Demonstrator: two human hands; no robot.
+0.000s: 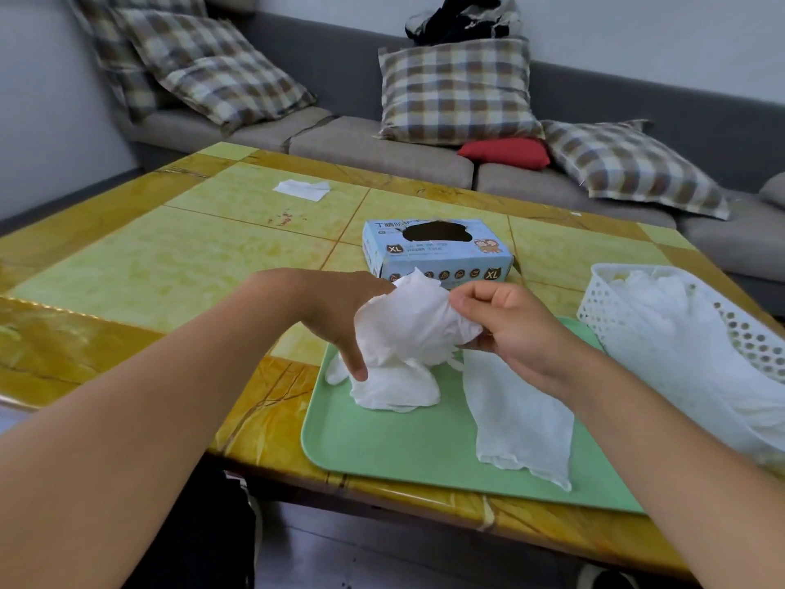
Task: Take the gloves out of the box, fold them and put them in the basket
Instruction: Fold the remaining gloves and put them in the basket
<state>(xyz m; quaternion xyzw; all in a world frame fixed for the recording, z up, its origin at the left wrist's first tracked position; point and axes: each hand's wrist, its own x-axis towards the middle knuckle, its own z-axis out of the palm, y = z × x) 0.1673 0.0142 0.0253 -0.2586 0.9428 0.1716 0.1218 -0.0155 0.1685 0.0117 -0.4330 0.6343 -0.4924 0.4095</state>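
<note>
A crumpled white glove (410,325) is held up between both hands above a green tray (408,452). My left hand (340,316) grips its left side, thumb pointing down. My right hand (505,320) pinches its right edge with curled fingers. Below it, another bunched white glove (395,388) lies on the tray. A flat white glove (518,423) lies on the tray under my right wrist. The blue glove box (437,252), its top opening dark, stands just behind the hands. A white perforated basket (611,308) at the right holds a pile of white gloves (688,346).
The yellow tiled table (178,257) carries a white paper scrap (302,190) at the far left. A grey sofa (374,150) with checked cushions and a red cushion (505,153) runs behind the table. The table's near edge lies just below the tray.
</note>
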